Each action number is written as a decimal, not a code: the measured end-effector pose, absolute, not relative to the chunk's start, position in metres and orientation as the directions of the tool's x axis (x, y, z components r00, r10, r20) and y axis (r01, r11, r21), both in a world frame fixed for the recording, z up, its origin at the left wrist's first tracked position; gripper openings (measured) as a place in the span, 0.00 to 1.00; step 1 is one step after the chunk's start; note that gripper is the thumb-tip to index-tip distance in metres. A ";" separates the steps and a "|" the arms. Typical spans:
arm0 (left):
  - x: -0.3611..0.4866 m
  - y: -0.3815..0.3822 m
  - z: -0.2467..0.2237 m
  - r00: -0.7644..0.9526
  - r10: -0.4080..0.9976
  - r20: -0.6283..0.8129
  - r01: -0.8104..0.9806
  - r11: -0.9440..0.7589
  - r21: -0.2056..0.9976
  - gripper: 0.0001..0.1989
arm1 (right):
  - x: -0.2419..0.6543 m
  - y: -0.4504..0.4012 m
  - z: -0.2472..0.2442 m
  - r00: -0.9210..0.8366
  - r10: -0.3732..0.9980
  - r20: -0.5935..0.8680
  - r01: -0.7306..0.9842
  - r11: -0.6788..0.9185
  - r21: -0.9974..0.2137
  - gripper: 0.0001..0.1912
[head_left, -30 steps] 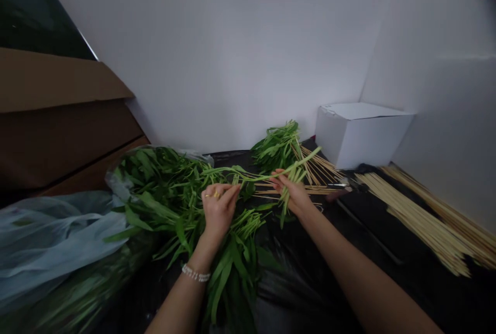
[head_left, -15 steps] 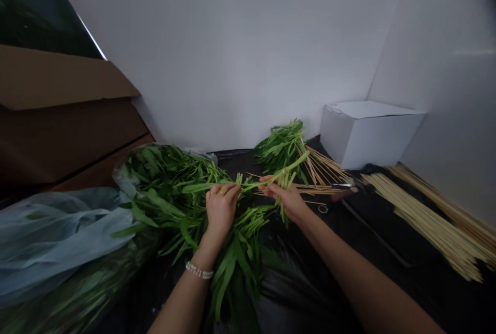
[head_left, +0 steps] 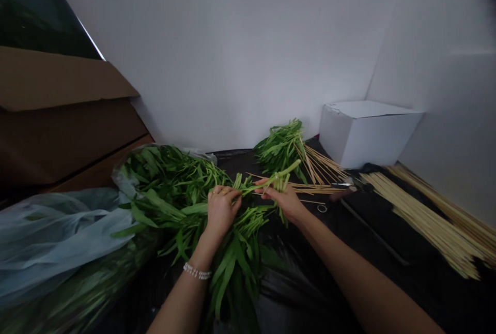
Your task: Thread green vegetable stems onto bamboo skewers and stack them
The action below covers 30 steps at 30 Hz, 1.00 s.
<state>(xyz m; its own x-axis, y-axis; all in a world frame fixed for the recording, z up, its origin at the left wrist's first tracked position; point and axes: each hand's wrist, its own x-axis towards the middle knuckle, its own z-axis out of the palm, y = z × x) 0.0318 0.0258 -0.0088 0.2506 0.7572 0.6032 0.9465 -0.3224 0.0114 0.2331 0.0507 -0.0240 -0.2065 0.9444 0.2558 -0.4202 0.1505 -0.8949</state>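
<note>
One smooth, slender green stem (head_left: 289, 169) is pinched by the left hand (head_left: 223, 208) and right hand (head_left: 285, 200), fingers closed on it, left of the angular white box (head_left: 368, 135); thin wooden sticks (head_left: 318, 158) fan out beside that box.

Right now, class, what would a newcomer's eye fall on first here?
First, the left hand and right hand near the middle, a green stem held between them. Leafy greens spread mostly to their left, beside a bluish plastic bag. A white box stands back right, behind pale sticks.
</note>
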 end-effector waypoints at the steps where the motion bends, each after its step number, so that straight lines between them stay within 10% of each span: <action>1: 0.031 0.025 -0.008 0.239 0.765 0.598 0.949 -0.314 0.023 0.08 | 0.233 0.051 -0.025 -0.209 0.943 0.258 -0.421 0.152 -0.894 0.14; 21: 0.026 0.023 -0.003 0.233 0.807 0.543 0.962 -0.273 -0.006 0.07 | 0.230 0.044 -0.020 -0.234 0.940 0.249 -0.387 0.145 -0.911 0.12; 30: 0.005 0.035 -0.005 -0.324 0.756 0.568 0.807 -0.092 0.583 0.10 | 0.232 0.052 -0.025 -0.185 0.977 0.103 -0.649 -0.042 -0.760 0.14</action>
<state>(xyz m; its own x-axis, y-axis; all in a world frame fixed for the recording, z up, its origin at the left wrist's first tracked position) 0.0055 0.0353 -0.0046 -0.3242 0.7562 0.5684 0.8075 -0.0918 0.5827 0.2322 0.0520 -0.0253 -0.1845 0.9774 0.1030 -0.6489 -0.0424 -0.7597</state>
